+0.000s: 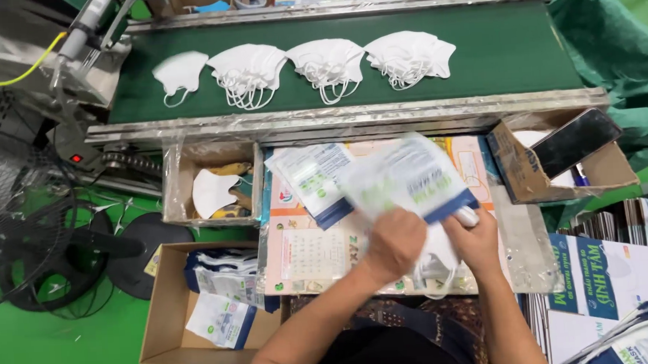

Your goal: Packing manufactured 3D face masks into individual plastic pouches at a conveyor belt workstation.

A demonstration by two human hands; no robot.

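Green floor and a green conveyor belt [480, 56] frame your station, and your hands meet over the worktop [320, 256] just below that belt. Your left hand [395, 239] is curled shut on the lower edge of a printed plastic pouch [412, 176], knuckles up. Your right hand [476, 239] is closed too, pinching the pouch's blue bottom corner along with a stack of white masks [439, 261] whose ear loops hang down beneath your fingers. You hold the pouch tilted and lifted off the worktop, nearer to you than the belt; it is blurred.

Just left of the pouch, a second pouch [313, 181] lies flat on the worktop, which is covered by a printed sheet with a calendar. Left of that, against the belt's metal edge, a small open carton [210, 188] holds a single white mask. Below the carton, on the floor side, a larger cardboard box [197, 307] contains filled pouches. Right of the pouch, another open carton [559, 158] has a dark phone [574, 141] lying across it.

On the belt, four piles of white masks [303, 68] sit in a row, well apart from your hands. A black fan [24, 242] stands at the far left of the belt.
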